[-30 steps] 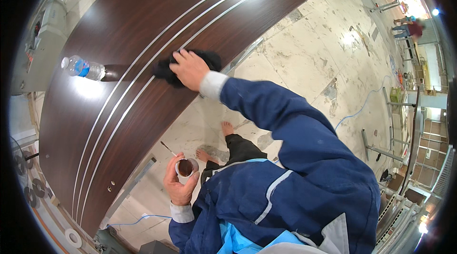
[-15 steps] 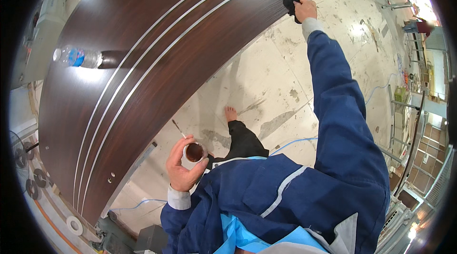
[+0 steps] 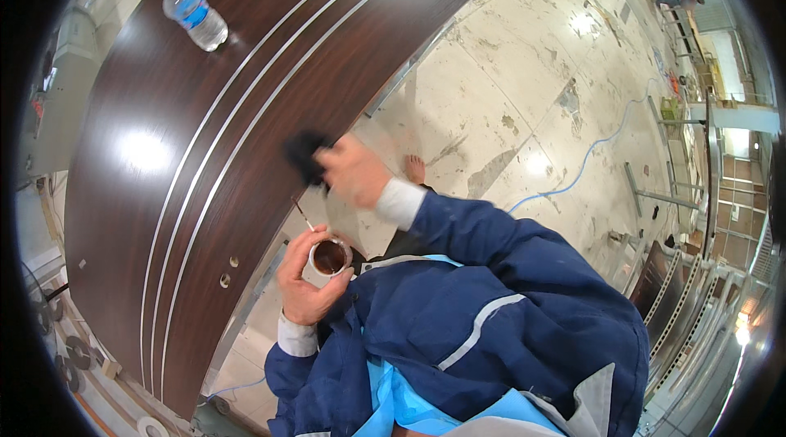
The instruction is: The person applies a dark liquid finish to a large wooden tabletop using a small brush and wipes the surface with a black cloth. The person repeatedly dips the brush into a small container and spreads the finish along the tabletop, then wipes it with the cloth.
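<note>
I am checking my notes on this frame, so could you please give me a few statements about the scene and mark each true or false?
1. The right hand presses a black cloth at the edge of the dark brown wooden door panel. True.
2. The left hand is empty. False: it holds a small white cup of brown liquid and a thin brush.
3. The clear plastic water bottle lies on the panel. True.
4. The bottle sits on the floor. False: it is on the panel.

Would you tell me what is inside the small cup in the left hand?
The cup in the left hand holds dark brown liquid; a thin stick rises beside it. Its depth and bottom stay hidden.
</note>
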Demonstrator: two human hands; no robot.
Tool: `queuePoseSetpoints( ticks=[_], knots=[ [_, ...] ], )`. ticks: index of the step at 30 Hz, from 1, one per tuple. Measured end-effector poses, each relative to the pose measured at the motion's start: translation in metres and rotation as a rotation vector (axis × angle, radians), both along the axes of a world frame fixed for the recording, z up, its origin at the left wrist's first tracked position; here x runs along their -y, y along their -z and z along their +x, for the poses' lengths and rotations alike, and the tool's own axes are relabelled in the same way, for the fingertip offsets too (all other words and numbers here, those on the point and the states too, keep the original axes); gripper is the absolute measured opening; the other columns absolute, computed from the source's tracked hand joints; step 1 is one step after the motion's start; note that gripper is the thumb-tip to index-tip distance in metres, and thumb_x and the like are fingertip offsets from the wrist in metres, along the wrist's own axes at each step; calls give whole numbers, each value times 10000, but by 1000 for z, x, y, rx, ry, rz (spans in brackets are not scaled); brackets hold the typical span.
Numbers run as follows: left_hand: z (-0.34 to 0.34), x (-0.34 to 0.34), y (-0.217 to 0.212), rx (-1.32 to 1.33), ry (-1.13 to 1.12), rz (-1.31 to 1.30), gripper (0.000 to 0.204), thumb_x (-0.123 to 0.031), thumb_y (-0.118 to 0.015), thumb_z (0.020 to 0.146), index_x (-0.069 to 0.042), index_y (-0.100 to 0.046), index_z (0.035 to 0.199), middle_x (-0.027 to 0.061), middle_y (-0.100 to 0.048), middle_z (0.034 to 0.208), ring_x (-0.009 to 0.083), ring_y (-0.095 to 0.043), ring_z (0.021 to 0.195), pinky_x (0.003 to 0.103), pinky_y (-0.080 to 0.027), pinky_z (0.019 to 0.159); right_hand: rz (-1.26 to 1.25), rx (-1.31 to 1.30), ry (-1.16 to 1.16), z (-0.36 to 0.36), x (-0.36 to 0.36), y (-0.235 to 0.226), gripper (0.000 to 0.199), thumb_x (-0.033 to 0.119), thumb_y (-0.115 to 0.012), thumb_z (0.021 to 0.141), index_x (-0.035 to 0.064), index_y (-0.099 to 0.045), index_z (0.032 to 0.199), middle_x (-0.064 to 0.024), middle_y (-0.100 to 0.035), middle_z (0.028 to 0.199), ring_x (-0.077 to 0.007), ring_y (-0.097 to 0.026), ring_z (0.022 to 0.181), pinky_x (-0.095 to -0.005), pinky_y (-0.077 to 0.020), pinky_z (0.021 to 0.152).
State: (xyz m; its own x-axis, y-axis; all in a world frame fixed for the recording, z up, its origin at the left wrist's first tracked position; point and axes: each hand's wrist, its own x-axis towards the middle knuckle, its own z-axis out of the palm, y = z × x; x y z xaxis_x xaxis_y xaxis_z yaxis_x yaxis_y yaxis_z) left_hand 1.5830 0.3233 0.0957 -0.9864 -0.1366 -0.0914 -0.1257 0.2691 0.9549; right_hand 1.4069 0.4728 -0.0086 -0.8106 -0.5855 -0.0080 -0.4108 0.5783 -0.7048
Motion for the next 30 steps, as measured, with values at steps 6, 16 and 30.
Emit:
queuePoseSetpoints(
  ticks=[6,16,30],
  knots=[
    [113,64,-25,-15,12,-39,645,-205,-907,676,-34,-713,1267,194,-707,1353,347,-688,1247,442,-514,1086,-523,738,-205,82,144,-39,445,189,-769,960,77,-703,1386,-90,-774,1025,-163,-686,1028,-354,-551,945],
    [180,76,-11,-47,-159,110,658,-171,-884,716,-16,-701,1328,190,-694,1391,324,-648,1336,446,-472,1158,-609,1460,-314,155,75,-70,475,293,-716,1064,26,-670,1455,-105,-710,1402,-190,-675,1226,-368,-537,1039],
    [167,-5,1,-35,27,257,604,-135,-910,754,-21,-714,1314,181,-686,1417,285,-657,1330,392,-482,1131,-846,1464,-160,194,-30,-74,266,211,-673,1092,15,-676,1272,-118,-726,1306,-186,-706,1151,-356,-578,1012]
  ],
)
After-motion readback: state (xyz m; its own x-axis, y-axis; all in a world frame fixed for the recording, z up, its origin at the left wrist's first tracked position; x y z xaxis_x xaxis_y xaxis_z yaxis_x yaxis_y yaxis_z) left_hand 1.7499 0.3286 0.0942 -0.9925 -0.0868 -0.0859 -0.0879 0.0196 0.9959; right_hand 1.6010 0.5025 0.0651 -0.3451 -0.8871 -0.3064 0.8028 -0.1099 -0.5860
